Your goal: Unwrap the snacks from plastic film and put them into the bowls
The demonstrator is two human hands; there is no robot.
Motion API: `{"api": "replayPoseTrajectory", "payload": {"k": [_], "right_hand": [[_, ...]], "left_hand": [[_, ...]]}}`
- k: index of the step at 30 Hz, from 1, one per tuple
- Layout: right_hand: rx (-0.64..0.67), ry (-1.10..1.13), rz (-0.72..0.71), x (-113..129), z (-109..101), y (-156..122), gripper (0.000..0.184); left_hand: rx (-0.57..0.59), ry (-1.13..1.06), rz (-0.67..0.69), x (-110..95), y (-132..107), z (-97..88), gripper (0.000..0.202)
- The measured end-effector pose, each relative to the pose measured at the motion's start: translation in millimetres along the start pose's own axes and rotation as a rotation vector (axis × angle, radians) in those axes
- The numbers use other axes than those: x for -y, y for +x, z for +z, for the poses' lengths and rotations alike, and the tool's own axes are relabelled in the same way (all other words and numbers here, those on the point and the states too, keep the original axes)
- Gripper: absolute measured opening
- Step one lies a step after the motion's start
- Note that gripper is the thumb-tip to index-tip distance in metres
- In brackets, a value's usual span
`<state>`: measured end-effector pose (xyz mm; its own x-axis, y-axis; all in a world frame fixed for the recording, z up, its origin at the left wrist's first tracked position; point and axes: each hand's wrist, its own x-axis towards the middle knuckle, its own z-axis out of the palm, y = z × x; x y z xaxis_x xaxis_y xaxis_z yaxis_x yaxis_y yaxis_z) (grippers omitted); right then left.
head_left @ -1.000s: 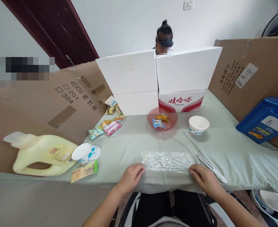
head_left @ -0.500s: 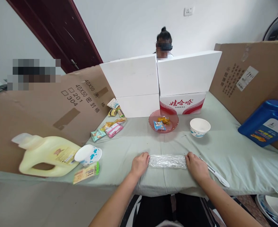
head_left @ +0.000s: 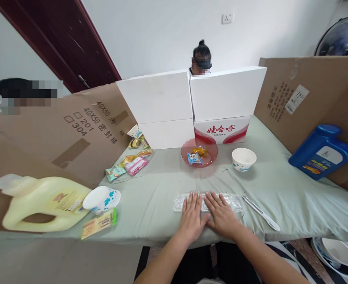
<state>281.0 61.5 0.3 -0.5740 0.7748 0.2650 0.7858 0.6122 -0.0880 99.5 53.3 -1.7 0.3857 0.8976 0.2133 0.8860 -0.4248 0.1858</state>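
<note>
A flat strip of crinkled clear plastic wrap [head_left: 234,202] lies lengthwise near the table's front edge. My left hand [head_left: 192,217] rests flat on its middle with the fingers stretched out. Beside it, thumbs close together, my right hand [head_left: 221,213] presses flat on the same strip, fingers spread. The part of the plastic under both palms is hidden. Just right of the strip lies a slim white utility knife [head_left: 261,213], slanting toward the front edge.
Behind are a pink plate [head_left: 184,157] with snack packets and a paper bowl [head_left: 244,159]. At left stand a yellow jug [head_left: 46,201], another paper bowl [head_left: 102,199] and several snacks. A blue bottle [head_left: 322,152] leans at right. White boxes [head_left: 162,98] and cardboard wall the table; people sit beyond.
Both hands have let go of the plastic's two ends and come together onto its middle, now lying flat with fingers spread. The view has shifted slightly.
</note>
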Motion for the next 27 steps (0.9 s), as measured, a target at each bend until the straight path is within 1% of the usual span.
{"api": "replayPoseTrajectory", "payload": {"k": [1,3,6,8,9,11,14,16,18,21,23,25,27], "right_hand": [[0.036,0.001,0.032,-3.6,2.7,-3.8,0.074],[0.063,-0.011,0.109,-16.1,4.4,-16.5,0.078],[0.014,-0.061,0.177,-35.4,1.6,-44.4,0.080],[-0.036,-0.099,0.171,-39.4,-1.1,-65.1,0.080],[-0.056,-0.113,0.158,-37.8,-2.6,-75.3,0.081],[-0.079,-0.134,0.131,-28.9,-6.1,-94.5,0.078],[-0.085,-0.137,0.118,-13.5,-12.7,-118.4,0.060],[-0.091,-0.111,0.119,-9.2,-18.0,-129.9,0.056],[-0.117,-0.070,0.122,-10.0,-24.4,-137.0,0.050],[-0.212,-0.017,0.086,-12.5,-38.0,-139.3,0.035],[-0.263,0.010,0.002,-10.5,-50.6,-135.8,0.031],[-0.266,0.056,-0.096,-5.1,-65.5,-128.2,0.027],[-0.234,0.148,-0.149,1.6,-80.7,-116.3,0.024]], "left_hand": [[0.035,0.013,-0.010,5.7,-3.7,3.3,0.071],[0.068,0.049,-0.056,24.7,-11.6,4.2,0.076],[0.074,0.104,-0.127,57.1,-22.7,-4.7,0.072],[0.082,0.125,-0.149,69.8,-27.5,-13.2,0.067],[0.078,0.131,-0.156,71.6,-28.9,-17.3,0.064],[0.031,0.130,-0.175,66.0,-29.2,-24.0,0.055],[-0.081,0.062,-0.183,43.0,-24.5,-28.8,0.038],[-0.115,0.003,-0.169,27.1,-18.0,-28.8,0.030],[-0.120,-0.024,-0.153,16.1,-9.3,-27.1,0.026],[-0.163,-0.036,-0.115,7.9,2.9,-24.5,0.028],[-0.238,-0.071,-0.071,2.4,6.2,-24.1,0.026],[-0.280,-0.159,0.019,-6.6,3.7,-24.5,0.021],[-0.229,-0.285,0.166,-17.7,-3.9,-24.8,0.017]]}}
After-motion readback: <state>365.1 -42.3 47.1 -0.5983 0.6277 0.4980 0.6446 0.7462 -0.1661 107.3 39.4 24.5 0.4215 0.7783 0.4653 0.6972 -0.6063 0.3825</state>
